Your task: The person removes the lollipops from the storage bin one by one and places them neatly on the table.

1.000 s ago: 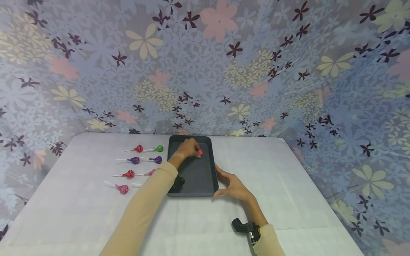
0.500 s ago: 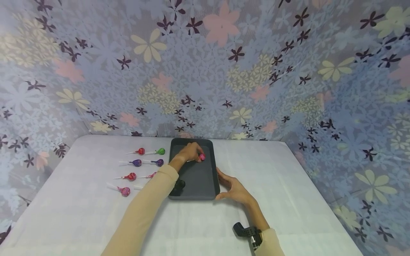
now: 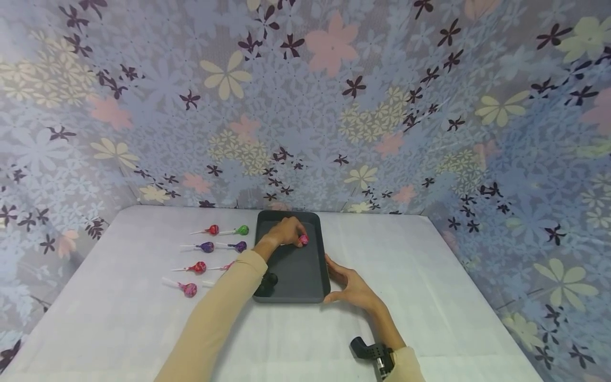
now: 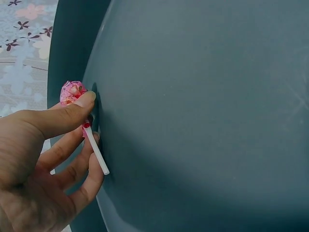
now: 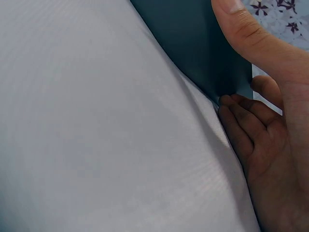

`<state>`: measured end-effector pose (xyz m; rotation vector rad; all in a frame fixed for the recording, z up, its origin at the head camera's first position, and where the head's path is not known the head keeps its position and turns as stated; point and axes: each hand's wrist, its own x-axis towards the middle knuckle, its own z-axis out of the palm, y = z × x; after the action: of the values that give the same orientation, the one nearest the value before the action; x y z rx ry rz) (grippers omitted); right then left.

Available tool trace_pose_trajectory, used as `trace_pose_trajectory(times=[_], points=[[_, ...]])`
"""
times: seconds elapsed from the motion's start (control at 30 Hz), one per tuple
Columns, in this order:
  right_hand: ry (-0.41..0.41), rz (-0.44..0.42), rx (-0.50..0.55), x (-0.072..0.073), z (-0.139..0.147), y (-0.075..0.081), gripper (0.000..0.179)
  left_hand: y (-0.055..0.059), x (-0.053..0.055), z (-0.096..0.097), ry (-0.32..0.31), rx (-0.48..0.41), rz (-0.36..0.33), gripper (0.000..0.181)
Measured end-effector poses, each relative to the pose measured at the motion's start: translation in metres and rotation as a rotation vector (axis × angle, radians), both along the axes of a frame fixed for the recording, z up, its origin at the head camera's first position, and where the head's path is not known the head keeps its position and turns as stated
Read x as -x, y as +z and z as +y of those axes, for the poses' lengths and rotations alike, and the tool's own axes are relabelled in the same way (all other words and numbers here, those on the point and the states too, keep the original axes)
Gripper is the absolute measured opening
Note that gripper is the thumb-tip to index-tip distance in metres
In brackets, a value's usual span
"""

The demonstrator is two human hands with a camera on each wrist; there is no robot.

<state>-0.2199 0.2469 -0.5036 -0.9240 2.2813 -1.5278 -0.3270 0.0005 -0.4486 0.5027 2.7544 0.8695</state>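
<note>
In the head view my left hand point(image 3: 285, 232) reaches over the far half of a dark grey baking tray point(image 3: 298, 273). Its thumb and fingers pinch a pink-wrapped lollipop point(image 3: 303, 240); the left wrist view shows the wrapped head point(image 4: 72, 92) above the thumb and the white stick point(image 4: 98, 152) slanting down close over the tray's surface. My right hand point(image 3: 352, 289) is at the tray's right side, thumb near the front corner and fingers spread along the wall. In the right wrist view, the fingertips point(image 5: 227, 101) touch the tray's outer wall point(image 5: 193, 43).
Left of the tray, several wrapped lollipops lie in rows on the white cloth point(image 3: 119, 318), among them a red one point(image 3: 213, 229), a green one point(image 3: 243, 229) and a purple one point(image 3: 207, 247). The left sleeve point(image 3: 217, 313) partly covers the nearer ones. A flowered curtain point(image 3: 305, 132) stands behind.
The head view has tilted a little, so the whole scene sits lower. My left hand with the lollipop has come slightly nearer within the tray; the right hand stays at the tray's side.
</note>
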Motion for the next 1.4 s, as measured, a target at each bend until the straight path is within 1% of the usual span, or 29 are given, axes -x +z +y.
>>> trace_pose_trajectory(times=[0.3,0.47,0.6,0.67,0.83,0.93,1.03,1.17,1.4], points=[[-0.001,0.007,-0.001,0.001,-0.001,0.000,0.105,0.008,-0.006,-0.003,-0.015,0.033,-0.003,0.028],[0.004,0.012,0.005,0.002,0.000,0.000,0.105,0.011,-0.010,-0.008,-0.038,0.046,0.002,0.030],[-0.009,0.008,-0.008,0.003,0.000,-0.001,0.106,0.013,-0.013,-0.012,-0.063,0.062,0.004,0.030],[-0.012,0.010,-0.012,0.003,0.001,-0.001,0.106,0.015,-0.015,-0.013,-0.083,0.060,0.004,0.030],[-0.004,0.016,-0.003,0.002,0.001,-0.002,0.105,0.017,-0.021,-0.016,-0.138,0.046,0.029,0.029],[-0.004,0.022,-0.003,0.003,0.000,-0.002,0.105,0.016,-0.025,-0.018,-0.168,0.035,0.047,0.029],[0.001,0.035,-0.003,0.003,0.000,-0.003,0.105,0.016,-0.029,-0.020,-0.191,0.008,0.049,0.031],[-0.003,0.032,-0.007,0.003,0.000,-0.002,0.104,0.017,-0.034,-0.023,-0.198,-0.011,0.048,0.032],[-0.016,0.016,-0.018,0.003,-0.001,-0.001,0.105,0.022,-0.042,-0.027,-0.222,-0.013,0.062,0.033]])
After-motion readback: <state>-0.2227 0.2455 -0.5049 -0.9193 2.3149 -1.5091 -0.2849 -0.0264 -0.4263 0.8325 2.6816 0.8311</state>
